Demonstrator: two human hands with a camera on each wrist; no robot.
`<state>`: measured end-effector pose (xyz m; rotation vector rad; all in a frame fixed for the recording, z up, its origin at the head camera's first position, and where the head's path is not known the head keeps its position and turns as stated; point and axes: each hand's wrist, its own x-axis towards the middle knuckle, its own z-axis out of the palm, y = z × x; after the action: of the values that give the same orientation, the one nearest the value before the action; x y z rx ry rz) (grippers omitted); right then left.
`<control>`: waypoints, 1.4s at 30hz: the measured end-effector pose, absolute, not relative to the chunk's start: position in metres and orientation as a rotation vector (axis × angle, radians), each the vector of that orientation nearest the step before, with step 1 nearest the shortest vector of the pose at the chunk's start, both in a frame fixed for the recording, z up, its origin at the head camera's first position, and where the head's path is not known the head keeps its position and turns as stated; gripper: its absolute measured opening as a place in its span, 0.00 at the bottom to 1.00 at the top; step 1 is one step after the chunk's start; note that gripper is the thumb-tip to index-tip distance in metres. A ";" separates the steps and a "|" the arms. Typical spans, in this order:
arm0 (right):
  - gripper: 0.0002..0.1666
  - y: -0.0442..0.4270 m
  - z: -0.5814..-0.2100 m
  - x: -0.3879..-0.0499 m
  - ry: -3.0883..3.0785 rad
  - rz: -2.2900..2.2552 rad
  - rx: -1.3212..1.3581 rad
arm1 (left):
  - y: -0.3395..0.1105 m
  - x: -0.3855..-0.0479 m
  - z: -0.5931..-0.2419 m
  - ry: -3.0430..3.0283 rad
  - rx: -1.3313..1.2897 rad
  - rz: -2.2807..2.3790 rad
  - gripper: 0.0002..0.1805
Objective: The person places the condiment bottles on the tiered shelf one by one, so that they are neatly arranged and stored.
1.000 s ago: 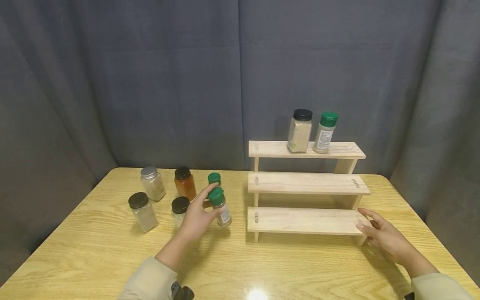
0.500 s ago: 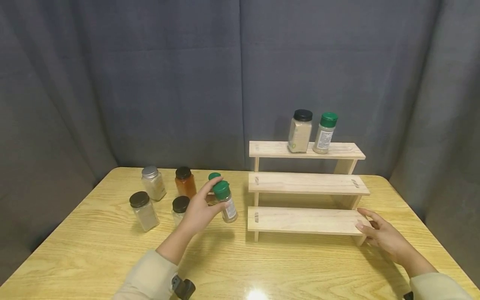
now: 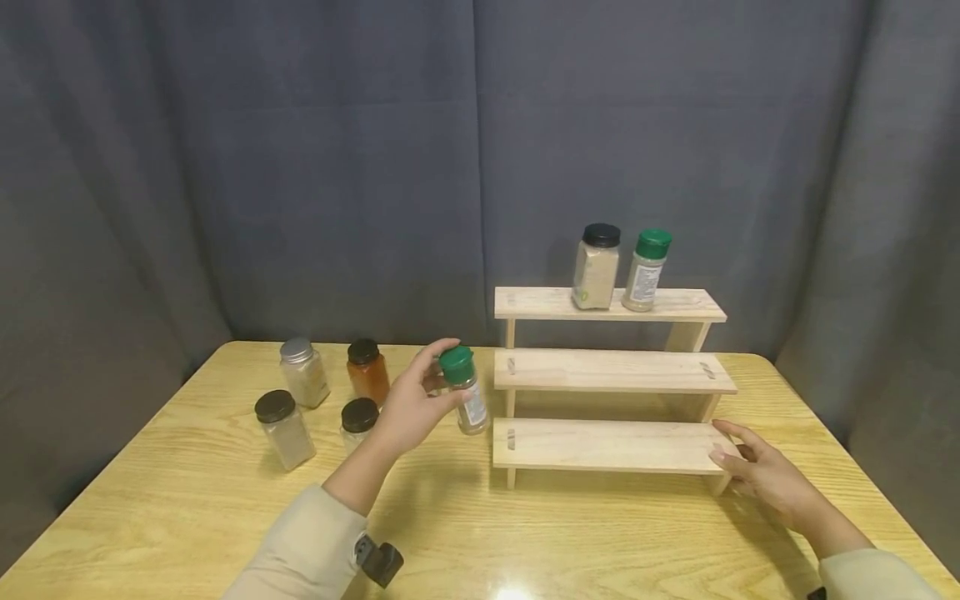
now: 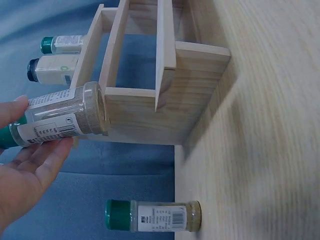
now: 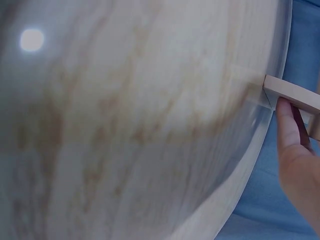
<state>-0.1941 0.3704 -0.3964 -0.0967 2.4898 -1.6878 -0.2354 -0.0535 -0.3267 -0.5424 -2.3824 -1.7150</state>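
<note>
My left hand pinches a green-capped spice jar between thumb and fingers, just left of the three-step wooden rack. In the left wrist view that jar is off the table, its base toward the rack. My right hand grips the right end of the lowest step, thumb on top. The right wrist view shows the fingers of this hand against the wooden rack end. On the top step stand a black-capped jar and a green-capped jar.
At the left of the table stand a silver-capped jar, an orange-brown jar and two black-capped jars. Another green-capped jar stands on the table in the left wrist view. A grey curtain hangs behind.
My left hand has carried the green-capped jar up and to the right, toward the rack. The right hand keeps its hold on the lowest step.
</note>
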 end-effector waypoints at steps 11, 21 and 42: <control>0.39 0.371 -0.396 -0.194 2.500 -1.688 -0.097 | -0.040 -0.244 -0.314 -2.368 -0.585 -1.755 0.32; 0.39 0.371 -0.396 -0.194 2.498 -1.682 -0.094 | -0.030 -0.253 -0.304 -2.313 -0.586 -1.847 0.31; 0.39 0.370 -0.396 -0.193 2.494 -1.700 -0.102 | -0.004 -0.275 -0.278 -2.235 -0.677 -1.883 0.32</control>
<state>-0.1929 0.3701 -0.3956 -0.1018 2.4936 -1.7000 -0.2751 -0.0037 -0.2784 -0.6772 -2.2354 -1.8830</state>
